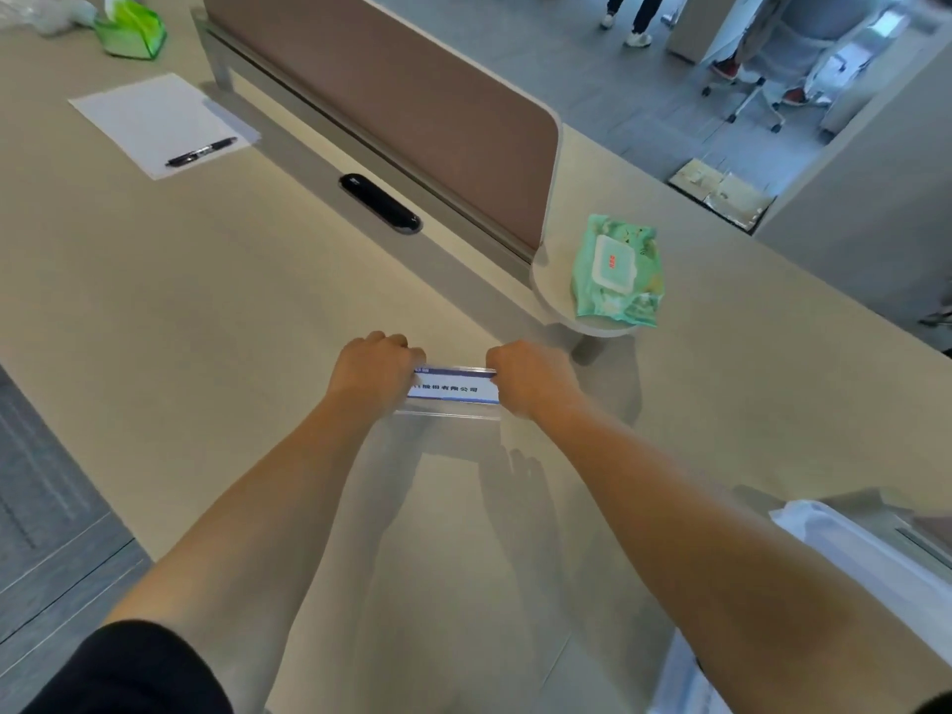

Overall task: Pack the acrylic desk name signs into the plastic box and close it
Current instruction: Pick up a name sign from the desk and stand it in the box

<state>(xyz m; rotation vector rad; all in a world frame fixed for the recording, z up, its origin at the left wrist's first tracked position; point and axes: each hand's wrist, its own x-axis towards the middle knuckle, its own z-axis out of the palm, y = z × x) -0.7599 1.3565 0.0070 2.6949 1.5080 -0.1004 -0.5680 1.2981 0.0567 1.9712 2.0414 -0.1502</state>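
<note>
Both arms are stretched out over the beige desk [206,327]; the left hand [378,371] has its fingers curled round the left end of the acrylic desk name sign [453,391], and the right hand [530,378] grips the right end the same way; the sign sits squarely between the two fists, its white card with blue bands and dark characters facing the camera, the clear base edge just below; whether that base touches the desk I cannot tell; the plastic box [865,559] is down by the right forearm, near the person's body, pale and translucent, cut off by the frame edge; ahead and right of the right hand lies a green wet wipes pack [618,270]; beyond both hands stands the brown divider panel [402,95], a black cable grommet [380,203] at its foot; far ahead of the left hand, a pen [202,152] rests on white paper [149,115], and a green tissue box [131,30] sits farther still.
</note>
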